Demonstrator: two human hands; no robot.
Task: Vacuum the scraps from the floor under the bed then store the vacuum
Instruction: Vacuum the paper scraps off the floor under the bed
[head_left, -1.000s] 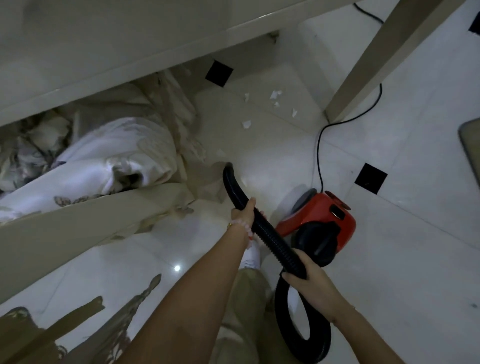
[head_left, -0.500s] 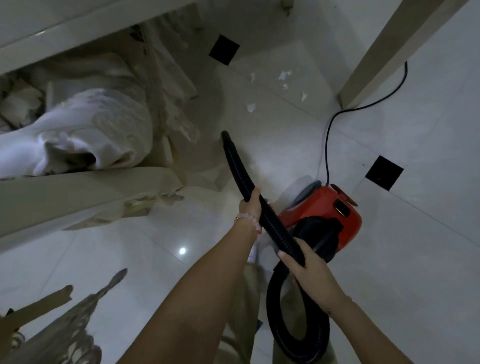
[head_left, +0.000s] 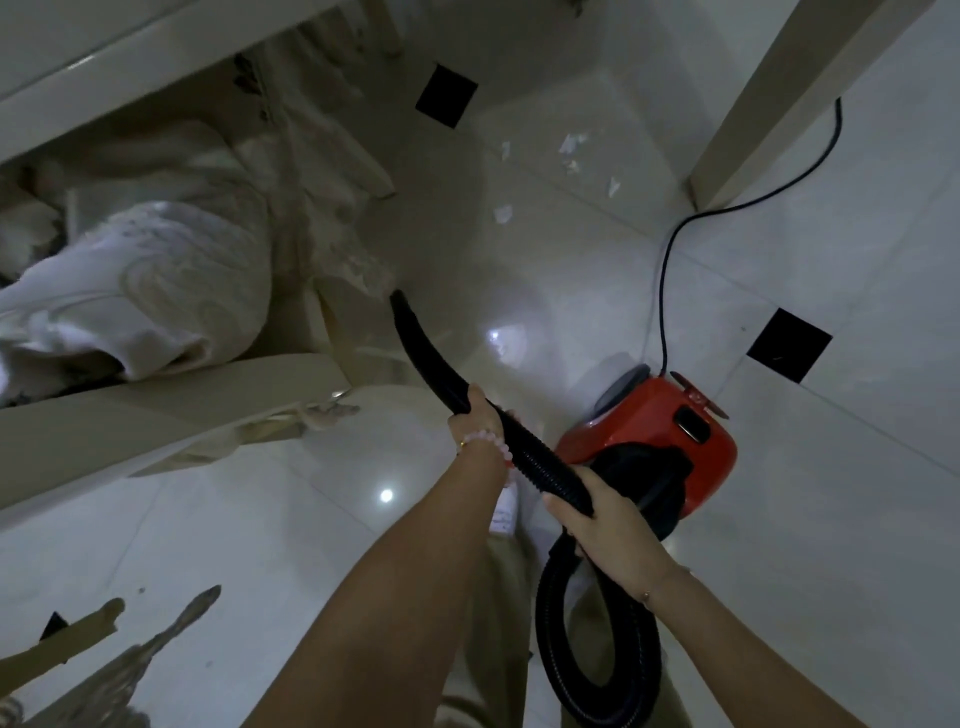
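We hold the black hose (head_left: 540, 462) in both hands: our right hand (head_left: 605, 525) nearest, fingers wrapped around the ribbed part; our left hand (head_left: 475, 415), with a bead bracelet (head_left: 488, 439), clamped on it where the smooth nozzle (head_left: 421, 345) begins. The red vacuum (head_left: 670, 431) sits on the tiled floor (head_left: 857, 519) just right of the hose. Its cord (head_left: 670, 249) runs past a bed leg (head_left: 753, 109). Paper scraps (head_left: 571, 145) lie beyond the nozzle tip, well apart from it.
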